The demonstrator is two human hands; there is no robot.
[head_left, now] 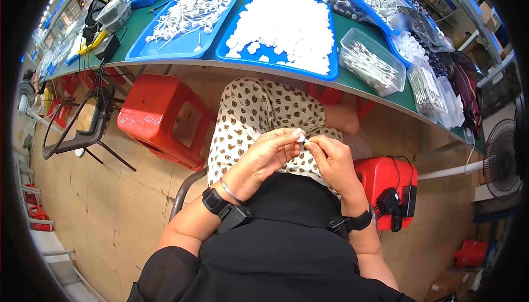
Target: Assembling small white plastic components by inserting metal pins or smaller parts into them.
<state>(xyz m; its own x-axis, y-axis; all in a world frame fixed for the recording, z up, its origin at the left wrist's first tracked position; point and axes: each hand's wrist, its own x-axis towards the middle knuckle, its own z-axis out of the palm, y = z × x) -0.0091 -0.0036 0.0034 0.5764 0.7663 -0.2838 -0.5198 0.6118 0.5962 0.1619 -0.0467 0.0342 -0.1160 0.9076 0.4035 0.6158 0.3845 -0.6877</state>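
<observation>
Above my lap, my left hand (271,152) and my right hand (334,163) meet at the fingertips. My left thumb and forefinger pinch a small white piece (300,137), soft or plastic, I cannot tell which. The right thumb and forefinger close at its other side, on something mostly hidden by the fingers. Ahead on the green table (352,79) lies a blue tray (332,43) heaped with small white pieces (281,24) of like colour. To its left, another blue tray (176,50) holds white parts with thin stems (190,18).
A clear box (368,66) of thin white sticks stands right of the trays, with more bagged and boxed parts beyond. Red stools (149,115) flank me; the right one (366,171) bears black adapters (397,200). A fan (501,159) is far right, a chair (82,120) left.
</observation>
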